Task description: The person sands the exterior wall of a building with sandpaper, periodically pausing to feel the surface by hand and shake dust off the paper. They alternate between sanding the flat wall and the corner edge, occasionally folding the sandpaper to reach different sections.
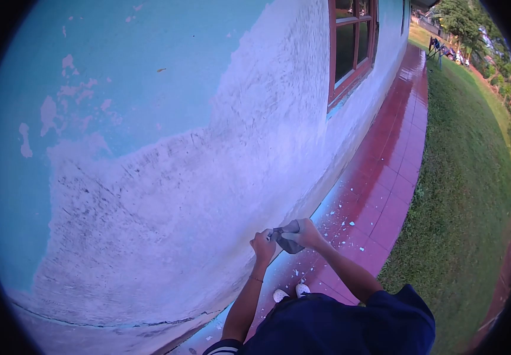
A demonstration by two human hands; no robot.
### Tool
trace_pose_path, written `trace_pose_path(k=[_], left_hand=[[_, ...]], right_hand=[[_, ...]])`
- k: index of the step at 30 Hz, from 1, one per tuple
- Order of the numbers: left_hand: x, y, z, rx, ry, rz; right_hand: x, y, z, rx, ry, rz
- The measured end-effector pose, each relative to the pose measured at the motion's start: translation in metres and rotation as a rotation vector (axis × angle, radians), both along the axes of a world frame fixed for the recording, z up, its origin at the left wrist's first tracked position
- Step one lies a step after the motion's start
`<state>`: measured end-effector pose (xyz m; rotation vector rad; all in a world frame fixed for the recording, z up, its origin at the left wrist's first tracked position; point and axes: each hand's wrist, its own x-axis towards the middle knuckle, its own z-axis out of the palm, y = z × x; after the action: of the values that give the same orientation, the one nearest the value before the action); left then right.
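A person's curled left hand (263, 245) and right hand (307, 234) grip a grey cloth-like piece (292, 245) near a patchy wall (155, 189), apparently adjusting it; the next move calls for steady two-handed control.

The grey piece (291, 245) looks matt — wall (166, 189) rough, floor tiles (389, 180) glossy.

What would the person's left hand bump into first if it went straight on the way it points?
The left hand would probably meet the pale patch of wall first, though depth is unclear here.
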<state>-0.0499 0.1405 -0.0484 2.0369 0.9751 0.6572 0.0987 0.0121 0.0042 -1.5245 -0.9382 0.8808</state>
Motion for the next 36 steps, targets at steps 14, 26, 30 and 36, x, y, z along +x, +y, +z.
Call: trace_pose_path(k=[14,26,30,36], left_hand=[[-0.013,-0.009,0.034,-0.394,-0.381,-0.158],[-0.024,0.024,0.049,-0.469,-0.492,-0.155],[-0.04,0.006,0.095,-0.537,-0.578,-0.285],[-0.043,-0.016,0.152,-0.26,-0.486,-0.273]], right_hand=[[-0.001,-0.003,0.012,-0.003,0.09,-0.115],[0.0,-0.007,0.072,0.131,0.462,-0.094],[-0.012,-0.021,0.071,0.204,0.956,0.089],[-0.064,-0.028,0.097,0.188,0.704,0.199]])
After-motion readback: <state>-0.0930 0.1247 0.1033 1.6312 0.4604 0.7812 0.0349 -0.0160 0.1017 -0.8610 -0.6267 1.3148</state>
